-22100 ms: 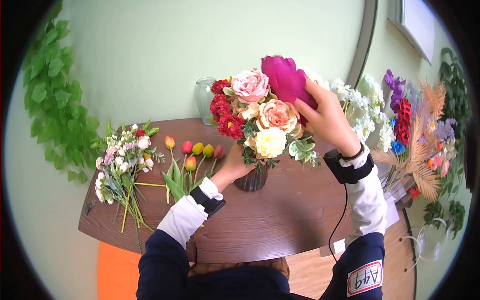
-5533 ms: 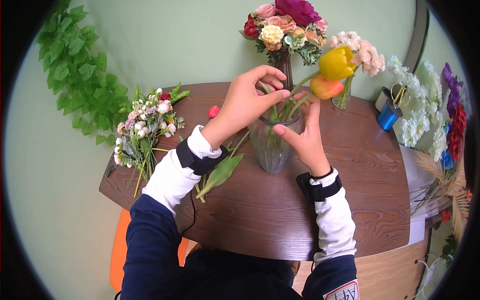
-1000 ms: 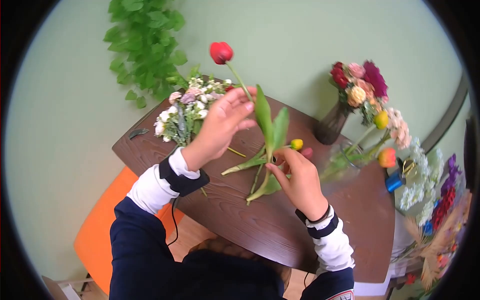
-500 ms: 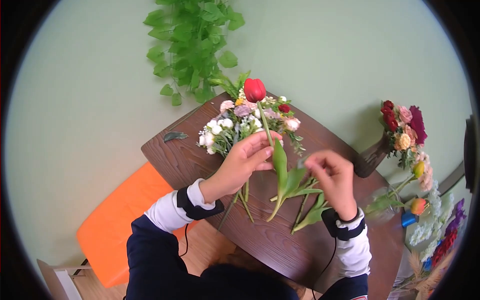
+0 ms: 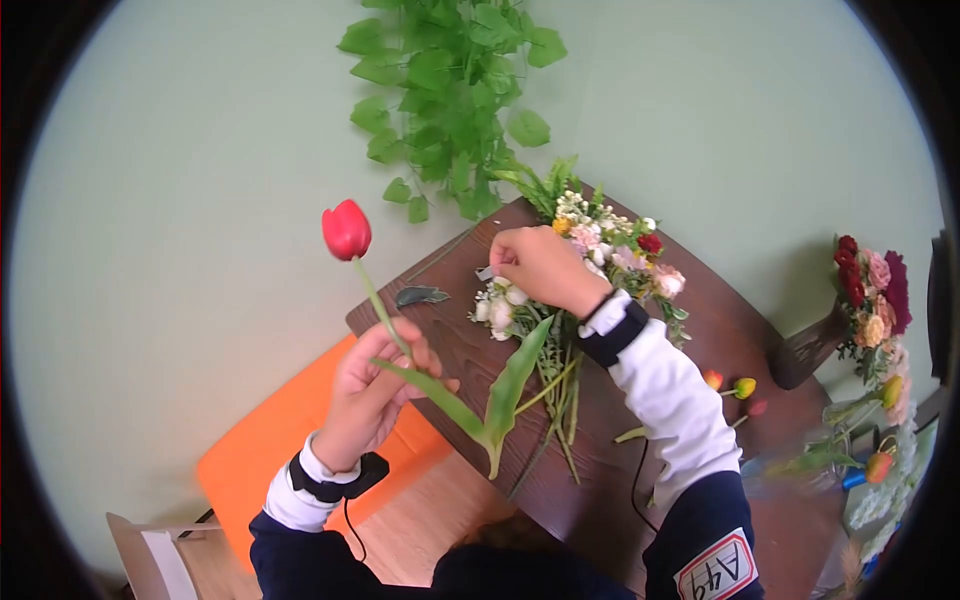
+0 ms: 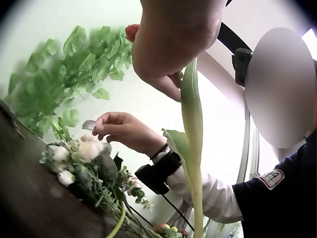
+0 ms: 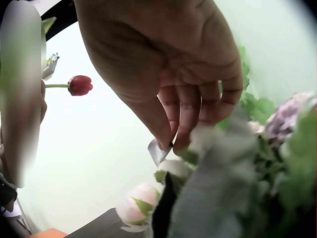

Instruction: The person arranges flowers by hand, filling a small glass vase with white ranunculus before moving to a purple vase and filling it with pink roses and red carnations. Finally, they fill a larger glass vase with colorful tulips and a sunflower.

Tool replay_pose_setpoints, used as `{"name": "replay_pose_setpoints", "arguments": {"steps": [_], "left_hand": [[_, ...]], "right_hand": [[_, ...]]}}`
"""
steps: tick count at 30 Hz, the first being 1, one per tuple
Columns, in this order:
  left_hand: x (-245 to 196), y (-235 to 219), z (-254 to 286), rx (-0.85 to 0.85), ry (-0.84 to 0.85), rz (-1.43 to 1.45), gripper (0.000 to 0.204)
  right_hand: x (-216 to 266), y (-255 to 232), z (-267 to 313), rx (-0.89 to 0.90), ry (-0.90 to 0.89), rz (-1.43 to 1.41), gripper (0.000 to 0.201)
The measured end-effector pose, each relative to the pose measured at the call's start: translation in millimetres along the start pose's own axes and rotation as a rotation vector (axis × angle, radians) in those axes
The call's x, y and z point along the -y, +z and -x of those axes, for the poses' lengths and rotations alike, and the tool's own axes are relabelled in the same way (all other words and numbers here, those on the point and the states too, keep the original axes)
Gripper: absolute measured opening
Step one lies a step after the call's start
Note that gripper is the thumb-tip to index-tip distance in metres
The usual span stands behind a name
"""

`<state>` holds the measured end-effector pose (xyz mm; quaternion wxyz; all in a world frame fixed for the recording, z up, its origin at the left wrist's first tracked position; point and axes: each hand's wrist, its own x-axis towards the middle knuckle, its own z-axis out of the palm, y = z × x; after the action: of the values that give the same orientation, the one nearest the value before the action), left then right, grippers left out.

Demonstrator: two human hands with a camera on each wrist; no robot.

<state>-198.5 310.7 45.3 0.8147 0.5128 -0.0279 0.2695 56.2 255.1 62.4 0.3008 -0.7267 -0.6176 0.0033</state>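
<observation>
Had fingers (image 7: 188,111) clamped on red tulip (image 5: 347,231) in left hand (image 5: 358,402), silvery scrap (image 7: 157,152) in right hand (image 5: 548,266) (farther right, by white flowers (image 5: 497,314)).

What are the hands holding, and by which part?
The left hand holds a red tulip by its stem, below the bloom; the right hand pinches a small silvery piece by its edge.

Site: indoor room, flower-work corner.
We note loose flowers (image 5: 587,237) and a filled vase (image 5: 803,351) on a dark wooden table (image 5: 597,508), leafy vine (image 5: 440,95) hanging against pale green wall (image 5: 230,170), wood-toned floor (image 5: 412,520); shop or home, we cannot tell.
</observation>
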Motion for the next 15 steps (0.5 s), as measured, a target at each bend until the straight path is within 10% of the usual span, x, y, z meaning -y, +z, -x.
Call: {"name": "replay_pose_setpoints", "arguments": {"steps": [8,15], "left_hand": [[-16,-17,12,-0.097,0.015,-0.059,0.026],[1,3,-27,-0.033,0.114,0.005,0.032]], "right_hand": [[16,23,-22,0.007,-0.075,0.378,0.018],[29,-48,66,-0.054,0.078,0.008,0.024]]}}
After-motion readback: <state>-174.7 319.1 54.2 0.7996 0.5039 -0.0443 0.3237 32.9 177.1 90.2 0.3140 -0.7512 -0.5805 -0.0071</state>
